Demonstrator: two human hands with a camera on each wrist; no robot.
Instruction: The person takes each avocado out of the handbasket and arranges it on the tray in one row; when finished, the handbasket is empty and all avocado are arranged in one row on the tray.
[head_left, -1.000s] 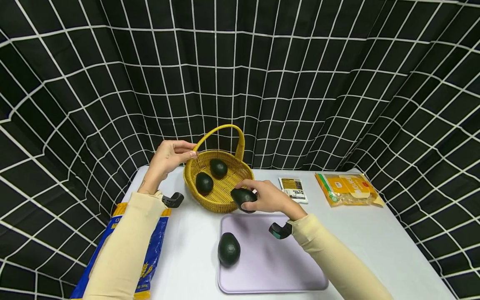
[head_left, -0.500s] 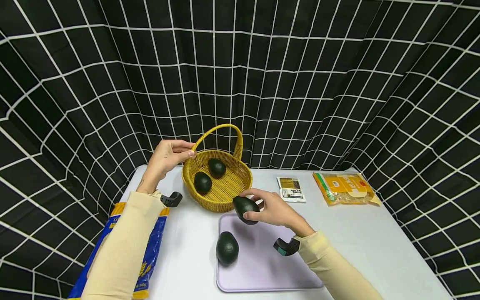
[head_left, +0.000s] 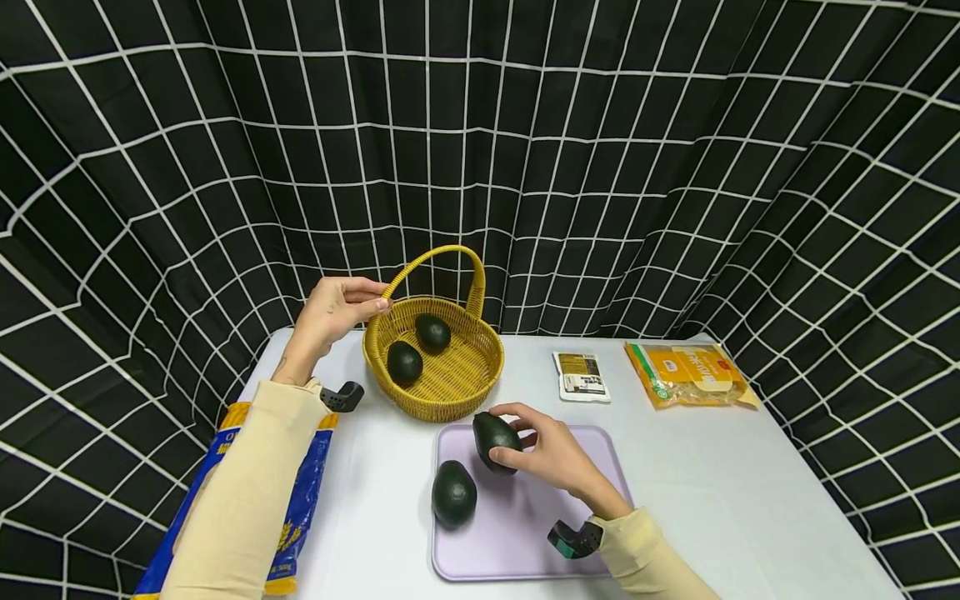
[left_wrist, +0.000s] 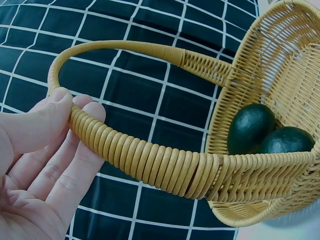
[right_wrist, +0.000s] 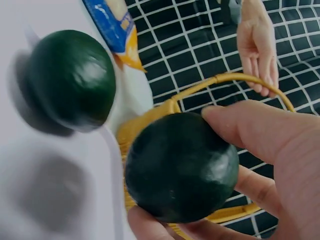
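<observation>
My left hand (head_left: 335, 312) pinches the handle (left_wrist: 135, 157) of a yellow wicker basket (head_left: 465, 392) between thumb and fingers. Inside the basket, toward its left side, lie two dark green avocados, one in front (head_left: 405, 363) and one behind (head_left: 432, 332). My right hand (head_left: 551, 450) grips another avocado (right_wrist: 182, 167) by its sides, over the back of a pale purple tray (head_left: 540, 533). Left of it, a further avocado (head_left: 453, 494) rests at the tray's left edge. The basket stands just behind the tray.
A blue and yellow food bag (head_left: 300, 508) lies under my left forearm. Toward the back right are a small white and gold packet (head_left: 582, 377) and an orange food package (head_left: 690, 375) on the white table (head_left: 720, 492). A black gridded curtain (head_left: 570, 167) surrounds the table.
My right hand has drawn the avocado from the basket's front right rim toward me, over the tray. The left hand keeps its hold on the handle.
</observation>
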